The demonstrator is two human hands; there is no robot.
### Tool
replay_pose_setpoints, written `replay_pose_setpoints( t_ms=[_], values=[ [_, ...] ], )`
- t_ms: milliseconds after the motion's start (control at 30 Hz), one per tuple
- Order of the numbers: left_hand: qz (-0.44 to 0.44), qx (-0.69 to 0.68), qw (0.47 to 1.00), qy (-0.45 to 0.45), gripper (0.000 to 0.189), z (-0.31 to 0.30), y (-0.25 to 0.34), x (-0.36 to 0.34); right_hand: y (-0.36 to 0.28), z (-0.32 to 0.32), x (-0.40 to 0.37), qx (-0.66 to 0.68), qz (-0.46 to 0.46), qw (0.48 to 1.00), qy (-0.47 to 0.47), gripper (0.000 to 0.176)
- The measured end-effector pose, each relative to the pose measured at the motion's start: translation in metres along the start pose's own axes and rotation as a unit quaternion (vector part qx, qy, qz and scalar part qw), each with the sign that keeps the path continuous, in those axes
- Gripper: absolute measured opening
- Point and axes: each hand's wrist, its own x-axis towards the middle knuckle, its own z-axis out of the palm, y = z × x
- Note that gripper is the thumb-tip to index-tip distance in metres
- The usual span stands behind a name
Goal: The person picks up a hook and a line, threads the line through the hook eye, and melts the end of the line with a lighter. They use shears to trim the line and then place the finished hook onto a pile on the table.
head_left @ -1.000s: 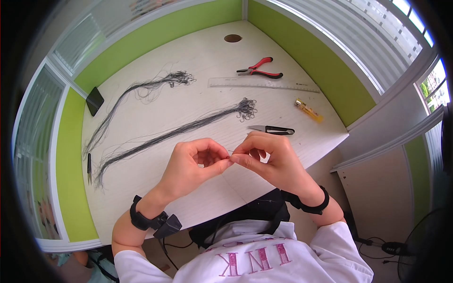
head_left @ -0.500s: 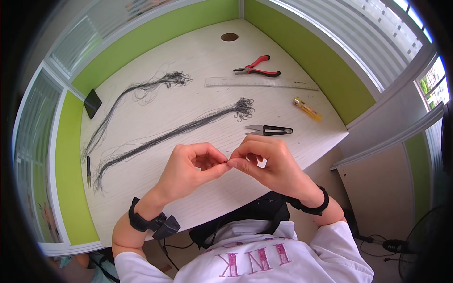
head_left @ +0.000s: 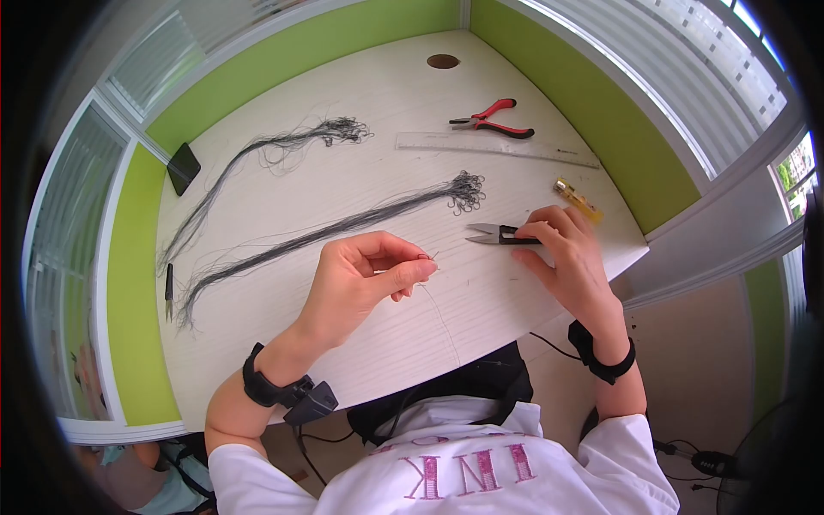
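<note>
My left hand [head_left: 360, 279] pinches a tiny hook [head_left: 434, 257] between thumb and fingertips; most of it is hidden. A thin line [head_left: 442, 319] trails from there towards the front edge. My right hand [head_left: 571, 257] reaches over the black-handled thread snips [head_left: 487, 233], its fingertips at the handles and the thumb apart from them. The snips lie on the table with blades parted, pointing left. Behind my left hand stretches a bundle of dark lines [head_left: 335, 230], ending in a cluster of hooks [head_left: 468, 190].
A second bundle of hooked lines [head_left: 225, 176] lies farther back. Red-handled pliers [head_left: 502, 130], a clear ruler [head_left: 498, 149] and a yellow lighter [head_left: 578, 200] lie at the right. Black tweezers [head_left: 169, 292] and a phone [head_left: 184, 169] are by the left partition.
My right hand has left my left hand and moved right to the thread snips. The left hand keeps its pinch, and the trailing line now shows. The view has shifted slightly.
</note>
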Motion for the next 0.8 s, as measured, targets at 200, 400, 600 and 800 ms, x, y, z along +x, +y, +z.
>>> replay_pose_setpoints(
  t_ms=[200,400,600,800],
  values=[
    [0.005,-0.021,1.0,0.012,0.006,0.004,0.002,-0.003,-0.016,0.005,-0.006,0.245,0.096,0.965,-0.001,0.014],
    [-0.021,-0.069,0.997,-0.014,0.006,0.006,0.001,-0.005,-0.066,0.001,0.0,0.589,0.18,0.788,-0.001,0.03],
    [-0.015,-0.076,0.996,-0.04,0.009,0.006,0.0,-0.008,-0.08,0.012,0.014,0.623,0.196,0.755,-0.057,0.014],
    [-0.018,-0.065,0.997,-0.033,0.006,0.005,-0.001,-0.005,-0.076,0.017,0.014,0.617,0.19,0.76,-0.074,0.011]
  ],
)
